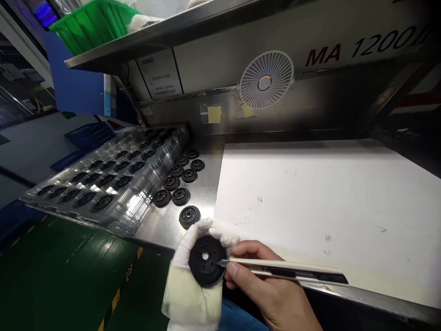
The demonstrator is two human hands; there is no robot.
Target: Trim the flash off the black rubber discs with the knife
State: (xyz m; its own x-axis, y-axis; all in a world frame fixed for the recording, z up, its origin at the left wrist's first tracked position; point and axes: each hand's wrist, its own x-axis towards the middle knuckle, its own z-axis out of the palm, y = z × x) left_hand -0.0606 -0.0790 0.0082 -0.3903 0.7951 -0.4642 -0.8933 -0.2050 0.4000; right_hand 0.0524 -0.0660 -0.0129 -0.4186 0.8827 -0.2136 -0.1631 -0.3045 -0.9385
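Observation:
My left hand (196, 276), in a white glove with a yellowish cuff, is closed around a round black disc (203, 271) with a central hole. Its face is turned up toward me. My bare right hand (258, 276) grips a white utility knife (292, 270) between thumb and fingers. The knife's metal tip touches or nearly touches the disc's face at the right of the hole. Just beyond my left fingertips lies another black disc (189, 216) on the metal table.
Several black discs (181, 196) lie on the metal tabletop (206, 179). Stacked clear trays (131, 202) holding discs stand at the left. A white sheet (310, 193) covers the right side. A fan (265, 80) hangs below a shelf (155, 34) with a green bin (96, 25).

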